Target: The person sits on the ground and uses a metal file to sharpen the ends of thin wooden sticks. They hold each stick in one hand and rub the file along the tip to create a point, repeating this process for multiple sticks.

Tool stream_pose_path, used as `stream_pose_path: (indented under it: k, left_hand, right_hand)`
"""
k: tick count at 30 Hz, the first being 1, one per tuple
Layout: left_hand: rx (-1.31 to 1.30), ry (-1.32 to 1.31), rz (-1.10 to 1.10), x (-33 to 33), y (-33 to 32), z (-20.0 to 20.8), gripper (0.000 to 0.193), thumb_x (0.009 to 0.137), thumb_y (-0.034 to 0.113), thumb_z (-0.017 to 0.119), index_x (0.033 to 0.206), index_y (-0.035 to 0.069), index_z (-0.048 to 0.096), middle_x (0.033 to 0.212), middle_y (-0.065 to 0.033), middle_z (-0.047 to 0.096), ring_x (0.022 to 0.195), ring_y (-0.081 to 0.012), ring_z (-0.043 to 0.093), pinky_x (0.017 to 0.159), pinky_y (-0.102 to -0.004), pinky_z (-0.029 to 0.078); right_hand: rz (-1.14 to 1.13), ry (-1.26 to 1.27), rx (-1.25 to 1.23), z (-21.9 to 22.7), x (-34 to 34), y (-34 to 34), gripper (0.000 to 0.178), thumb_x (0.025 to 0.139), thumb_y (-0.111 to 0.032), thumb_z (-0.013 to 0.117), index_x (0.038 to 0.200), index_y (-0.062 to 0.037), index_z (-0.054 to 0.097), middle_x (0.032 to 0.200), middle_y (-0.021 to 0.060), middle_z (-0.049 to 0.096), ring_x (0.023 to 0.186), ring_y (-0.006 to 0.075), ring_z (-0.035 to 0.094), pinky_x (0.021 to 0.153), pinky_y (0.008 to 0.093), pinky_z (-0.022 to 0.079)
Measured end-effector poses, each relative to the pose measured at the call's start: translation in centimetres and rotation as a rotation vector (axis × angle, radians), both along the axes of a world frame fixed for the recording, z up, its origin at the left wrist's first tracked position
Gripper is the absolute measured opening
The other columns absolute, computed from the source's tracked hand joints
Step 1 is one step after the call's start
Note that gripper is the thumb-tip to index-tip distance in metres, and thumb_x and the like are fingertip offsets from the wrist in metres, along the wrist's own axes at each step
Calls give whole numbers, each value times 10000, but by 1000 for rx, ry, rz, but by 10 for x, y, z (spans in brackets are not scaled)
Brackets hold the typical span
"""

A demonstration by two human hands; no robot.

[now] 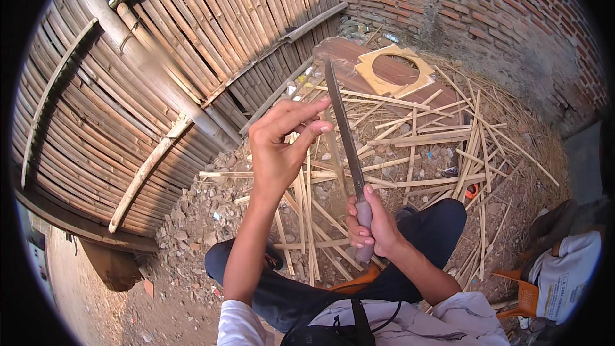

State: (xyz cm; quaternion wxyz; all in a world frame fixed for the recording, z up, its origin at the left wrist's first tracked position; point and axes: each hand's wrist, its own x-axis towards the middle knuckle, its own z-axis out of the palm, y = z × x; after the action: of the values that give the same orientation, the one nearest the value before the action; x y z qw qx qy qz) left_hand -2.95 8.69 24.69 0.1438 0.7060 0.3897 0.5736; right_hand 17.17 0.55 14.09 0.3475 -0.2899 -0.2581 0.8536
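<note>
My right hand (373,223) is wrapped round the greyish handle of a long knife (344,129). Its dark, narrow blade points up and away from me, leaning slightly left. To the left of the blade, my left hand (282,138) is raised with thumb and forefinger drawn together. A thin bamboo strip (334,147), blurred, runs down from these fingertips alongside the blade; its lower end is hard to make out. Many loose bamboo strips (410,136) lie crisscrossed on the ground beyond and beneath my hands.
A bamboo wall (192,32) stands at left, a brick wall (493,13) at far right. A pale board with a round hole (369,67) rests on a brown panel (343,57). Rubble (192,234) covers the ground. White printed cloth (570,275) is beside an orange plastic piece (526,296).
</note>
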Motion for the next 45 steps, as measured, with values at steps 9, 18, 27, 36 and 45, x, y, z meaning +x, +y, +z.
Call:
stream_pose_path:
  k: [9, 18, 27, 36, 45]
  left_hand:
    - [67, -33, 59, 9, -14, -1, 338, 789, -18, 823, 1110, 86, 804, 883, -79, 751, 770, -139, 689, 677, -272, 533]
    - [114, 3, 62, 7, -28, -1, 342, 795, -17, 826, 1122, 76, 798, 895, -91, 744, 745, -141, 689, 627, -259, 548]
    - [128, 58, 51, 0, -28, -1, 302, 842, -30, 790, 1132, 54, 784, 949, -109, 742, 783, -134, 711, 655, -233, 590]
    - [92, -11, 62, -5, -30, -2, 326, 830, -41, 790, 1139, 61, 786, 932, -104, 738, 784, -135, 699, 642, -237, 586]
    - [103, 5, 76, -11, -28, -4, 314, 842, -44, 782, 1138, 60, 786, 949, -102, 743, 805, -136, 701, 648, -237, 594]
  right_hand:
    - [53, -76, -1, 3, -6, 1, 533, 1088, -578, 321, 906, -98, 462, 520, -15, 350, 381, 84, 284, 418, 270, 336]
    - [95, -175, 6, 5, -9, 4, 582, 1064, -649, 312, 859, -122, 447, 503, -41, 331, 359, 74, 268, 411, 261, 318]
    - [113, -155, 49, 21, -10, 9, 585, 1055, -661, 323, 850, -129, 453, 499, -47, 324, 358, 80, 258, 403, 269, 298]
    - [167, -152, -140, -27, -11, 13, 611, 1030, -702, 345, 824, -135, 440, 500, -53, 310, 363, 75, 248, 412, 271, 305]
    - [161, -216, -165, -64, -11, 10, 558, 1039, -650, 381, 838, -133, 443, 519, -55, 309, 376, 71, 273, 423, 273, 317]
